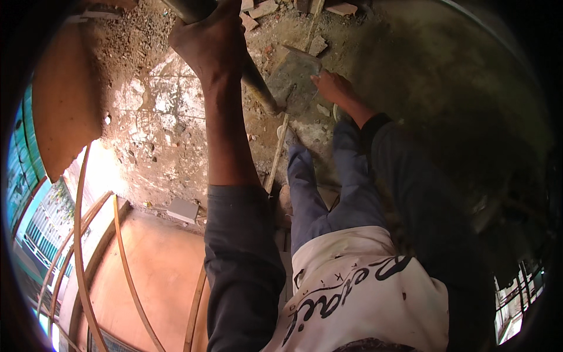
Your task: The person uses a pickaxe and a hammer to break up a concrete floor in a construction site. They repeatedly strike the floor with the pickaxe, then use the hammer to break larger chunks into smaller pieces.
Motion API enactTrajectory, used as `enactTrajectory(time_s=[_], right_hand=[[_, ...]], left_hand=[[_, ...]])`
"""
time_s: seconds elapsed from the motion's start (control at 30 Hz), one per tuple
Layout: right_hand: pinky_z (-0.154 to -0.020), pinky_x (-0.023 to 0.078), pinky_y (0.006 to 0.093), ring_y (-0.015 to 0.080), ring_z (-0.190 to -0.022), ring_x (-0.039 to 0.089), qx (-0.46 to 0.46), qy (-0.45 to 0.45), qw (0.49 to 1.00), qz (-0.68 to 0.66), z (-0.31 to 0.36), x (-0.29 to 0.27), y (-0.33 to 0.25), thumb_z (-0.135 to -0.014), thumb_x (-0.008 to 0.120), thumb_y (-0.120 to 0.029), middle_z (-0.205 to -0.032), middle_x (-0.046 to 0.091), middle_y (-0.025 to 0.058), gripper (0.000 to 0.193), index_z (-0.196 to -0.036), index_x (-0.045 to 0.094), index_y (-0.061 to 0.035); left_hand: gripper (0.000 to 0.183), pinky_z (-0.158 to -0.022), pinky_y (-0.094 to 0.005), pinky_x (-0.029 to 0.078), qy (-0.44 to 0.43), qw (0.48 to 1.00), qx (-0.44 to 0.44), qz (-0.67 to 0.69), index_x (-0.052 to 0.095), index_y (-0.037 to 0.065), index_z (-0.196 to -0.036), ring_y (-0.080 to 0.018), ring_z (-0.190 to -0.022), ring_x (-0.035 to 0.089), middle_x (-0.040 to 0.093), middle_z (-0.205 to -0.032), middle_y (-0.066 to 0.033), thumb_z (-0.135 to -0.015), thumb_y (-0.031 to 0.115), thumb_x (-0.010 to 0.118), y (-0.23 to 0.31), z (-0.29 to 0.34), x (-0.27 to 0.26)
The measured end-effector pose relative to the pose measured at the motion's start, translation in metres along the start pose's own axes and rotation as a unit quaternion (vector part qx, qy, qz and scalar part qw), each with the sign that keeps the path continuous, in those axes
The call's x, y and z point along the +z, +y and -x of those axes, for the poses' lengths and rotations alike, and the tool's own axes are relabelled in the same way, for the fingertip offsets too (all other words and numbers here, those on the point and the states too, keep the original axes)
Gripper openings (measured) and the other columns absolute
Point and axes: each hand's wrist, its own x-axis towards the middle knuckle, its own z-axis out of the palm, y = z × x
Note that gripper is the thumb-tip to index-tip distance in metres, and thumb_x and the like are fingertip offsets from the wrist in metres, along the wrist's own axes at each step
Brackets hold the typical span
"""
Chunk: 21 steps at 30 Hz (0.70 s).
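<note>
My left hand (208, 44), raised at the top left, is closed around a thick round pole (258, 88). The pole slants down to the right, and its lower end is at the ground near my feet. My right hand (334, 88) is lower and to the right, its fingers curled at the edge of a flat grey piece (296, 73) with a raised far edge. Whether that piece is a pan or a blade I cannot tell. A thin wooden strip (278, 149) runs along the ground beside my left foot.
Broken tile and brick pieces (264, 9) lie at the far side. Loose rubble (141, 41) covers the ground at left. A light block (183, 210) lies near an orange-brown panel (158, 264) with curved thin rods (129, 276). Another brown panel (67, 100) leans at far left.
</note>
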Motion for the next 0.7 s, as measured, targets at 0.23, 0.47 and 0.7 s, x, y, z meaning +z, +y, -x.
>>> enactTrajectory(time_s=[0.23,0.47,0.7], right_hand=[[-0.086,0.053,0.0502,0.0418,-0.103,0.066,-0.115,0.005,0.993,-0.009,0.008,0.007,0.025,-0.102,0.05,-0.044,-0.105,0.069,0.0234,0.045,-0.104,0.065,-0.0017],[-0.089,0.052,0.05,0.0404,-0.105,0.066,-0.09,-0.046,0.994,-0.047,0.018,0.035,0.044,-0.101,0.049,-0.041,-0.11,0.068,0.0232,0.042,-0.111,0.062,-0.0022],[-0.07,0.057,0.0466,0.0358,-0.084,0.07,0.11,0.058,0.978,-0.166,-0.001,0.009,0.044,-0.099,0.055,-0.041,-0.099,0.068,0.0254,0.048,-0.116,0.053,0.0036]], left_hand=[[0.018,-0.044,-0.032,0.039,0.001,0.998,0.007,0.06,0.063,0.001,-0.068,-0.0122,-0.048,0.054,0.055,-0.054,-0.0023,-0.082,0.012,0.066,0.001,0.001,0.007],[0.018,-0.044,-0.0318,0.039,0.009,0.998,0.016,0.055,0.062,0.001,-0.069,-0.0122,-0.048,0.053,0.054,-0.054,-0.0014,-0.083,0.012,0.065,-0.024,-0.008,0.009],[0.018,-0.044,-0.0324,0.039,0.015,0.997,0.064,0.052,0.062,0.001,-0.07,-0.0119,-0.049,0.053,0.055,-0.055,-0.0019,-0.085,0.011,0.065,-0.048,-0.02,0.011]])
